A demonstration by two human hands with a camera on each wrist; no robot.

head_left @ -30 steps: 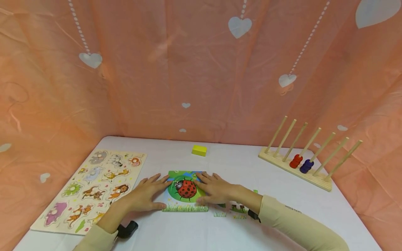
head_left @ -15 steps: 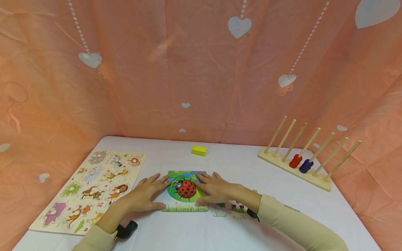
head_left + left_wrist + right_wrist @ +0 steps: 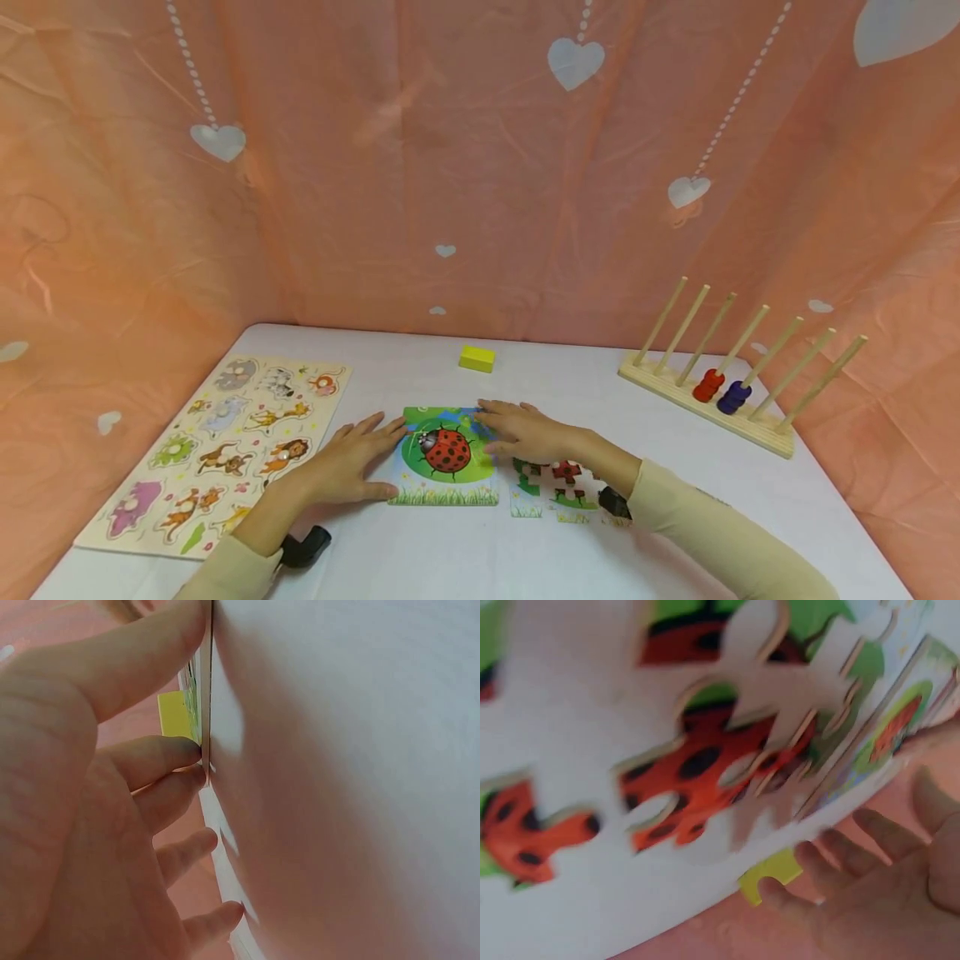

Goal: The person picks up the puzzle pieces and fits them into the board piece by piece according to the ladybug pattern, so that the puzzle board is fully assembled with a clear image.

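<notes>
- Two boards, head view: animal board (image 3: 326,408) left, ladybug board (image 3: 446,454) between left hand (image 3: 351,462) and right hand (image 3: 528,433); yellow block (image 3: 477,359) far, peg rack (image 3: 686,398) far right; right forearm (image 3: 600,454) partly hides loose pieces (image 3: 566,473).
- Left wrist: spread fingers (image 3: 161,757) touch the ladybug board's left edge.
- Right wrist: fingers (image 3: 847,855) loosely apart, near its right edge.

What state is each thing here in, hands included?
Ladybug board: lying flat
Puzzle pieces: loose, partly hidden
Animal board: flat, partly hidden
Peg rack: upright, five pegs bare
Red beads: stacked on one peg
Blue beads: stacked on another
Yellow block: untouched
Left hand: fingers extended, touching ladybug board
Right hand: fingers extended
</notes>
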